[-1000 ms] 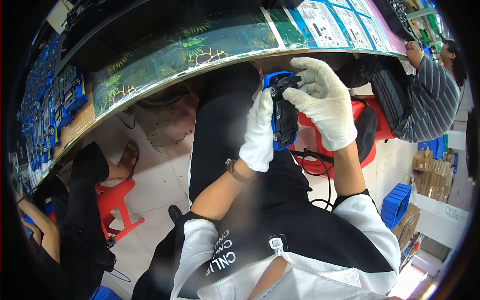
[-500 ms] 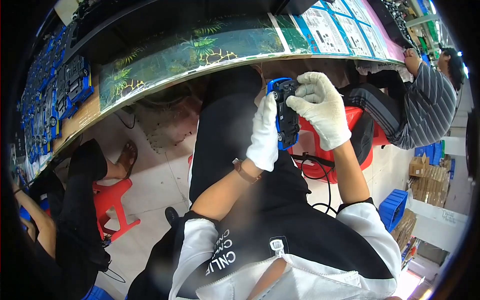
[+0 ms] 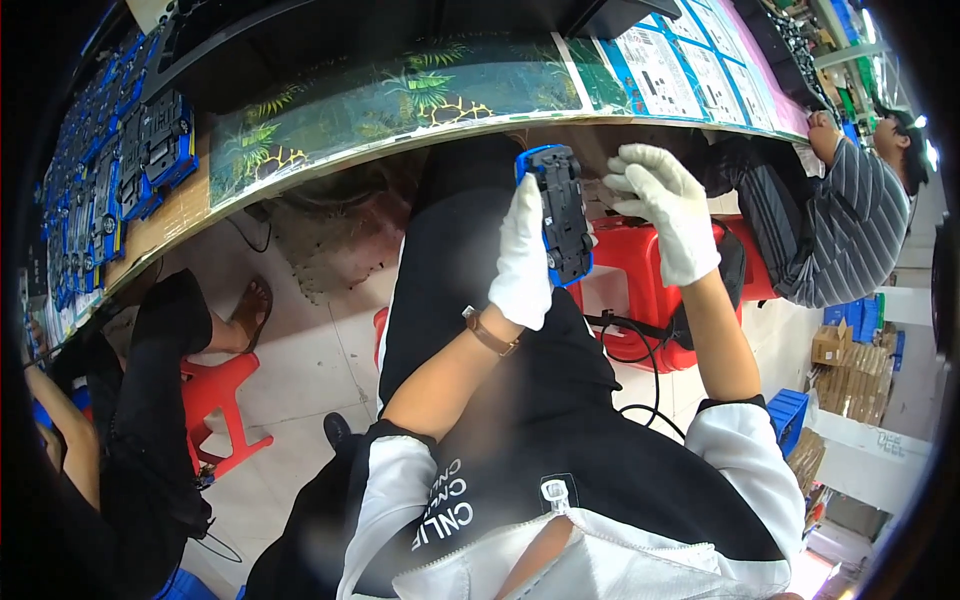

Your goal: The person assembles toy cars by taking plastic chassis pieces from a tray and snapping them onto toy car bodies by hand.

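A blue toy car (image 3: 563, 215) is held in my gloved left hand (image 3: 522, 250), which grips it along its left side. The car's black underside faces up, and its blue body shows at the edges. Off to the right, apart from the car, is my gloved right hand (image 3: 668, 210). Its fingers are loosely bent with gaps between them, and nothing shows in them. Both gloves are white.
A table (image 3: 330, 130) with a leaf-patterned mat runs across the front. Many blue toy cars (image 3: 155, 150) lie upside down at its left end. A red stool (image 3: 625, 280) stands right of my legs. Co-workers sit at left and right, one in a striped shirt (image 3: 860, 220).
My right hand has let go of the toy car and moved right, away from it. The car has tilted and shifted slightly left in my left hand.
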A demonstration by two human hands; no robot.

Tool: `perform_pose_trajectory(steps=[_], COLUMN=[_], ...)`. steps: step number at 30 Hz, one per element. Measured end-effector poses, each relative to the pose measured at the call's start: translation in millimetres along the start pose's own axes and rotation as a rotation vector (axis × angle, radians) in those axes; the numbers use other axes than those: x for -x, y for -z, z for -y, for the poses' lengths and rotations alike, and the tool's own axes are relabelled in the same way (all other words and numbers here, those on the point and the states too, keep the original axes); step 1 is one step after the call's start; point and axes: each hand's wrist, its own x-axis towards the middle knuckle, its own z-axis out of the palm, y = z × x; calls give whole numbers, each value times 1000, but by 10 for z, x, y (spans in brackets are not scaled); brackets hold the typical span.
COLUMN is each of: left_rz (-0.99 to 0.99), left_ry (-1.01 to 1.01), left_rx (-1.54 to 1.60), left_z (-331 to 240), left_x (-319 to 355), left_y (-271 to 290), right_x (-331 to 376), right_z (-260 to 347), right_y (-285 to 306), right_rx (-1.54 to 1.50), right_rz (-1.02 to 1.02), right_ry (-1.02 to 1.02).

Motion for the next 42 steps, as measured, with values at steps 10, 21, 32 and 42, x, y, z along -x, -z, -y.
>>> perform_pose_trajectory(steps=[10,21,32,42], left_rz=[-62,-88,2,-32], left_ry=[-117,-128,-3,31], left_rx=[71,-15,130,104], left_z=[-1,64,23,27], left_x=[-74,-51,-93,-67], left_y=[112,115,84,20], right_x=[364,218,203,236], right_z=[-362,-373,-597,-655], right_y=[-330,-304,-195,-127], right_rx=[330,312,29,-131], right_rz=[84,92,69,99], right_ry=[286,51,175,64])
